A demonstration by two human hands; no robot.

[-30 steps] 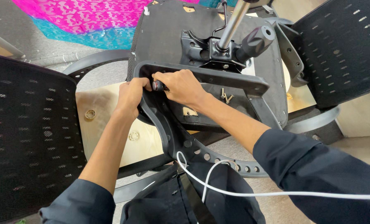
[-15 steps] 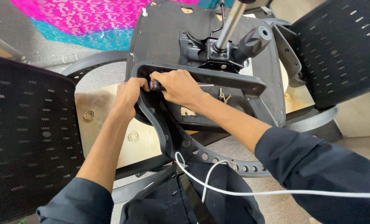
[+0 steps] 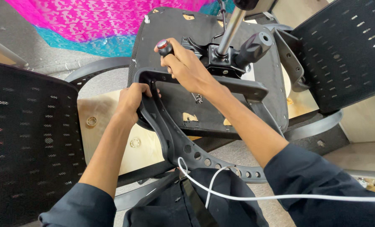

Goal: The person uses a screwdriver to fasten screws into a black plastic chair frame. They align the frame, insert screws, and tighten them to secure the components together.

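Observation:
An upturned black office chair seat (image 3: 177, 23) lies in front of me with its metal mechanism and silver gas cylinder (image 3: 229, 29) pointing up. A black plastic armrest frame (image 3: 170, 138) with a row of holes rests against the seat. My left hand (image 3: 133, 101) grips the frame's left corner. My right hand (image 3: 185, 65) is raised above the frame and holds a screwdriver with a black handle and red cap (image 3: 164, 46), tip hidden under my palm.
Black mesh chair backs stand at the left (image 3: 28, 147) and the right (image 3: 343, 50). A pink and blue patterned cloth (image 3: 91, 21) lies at the back. Pale wooden seat boards (image 3: 99, 126) lie on the floor. A white cable (image 3: 246, 195) crosses my lap.
My right hand has lifted off the frame's corner and moved up and right, so the screwdriver's handle now shows. My left hand stays on the frame.

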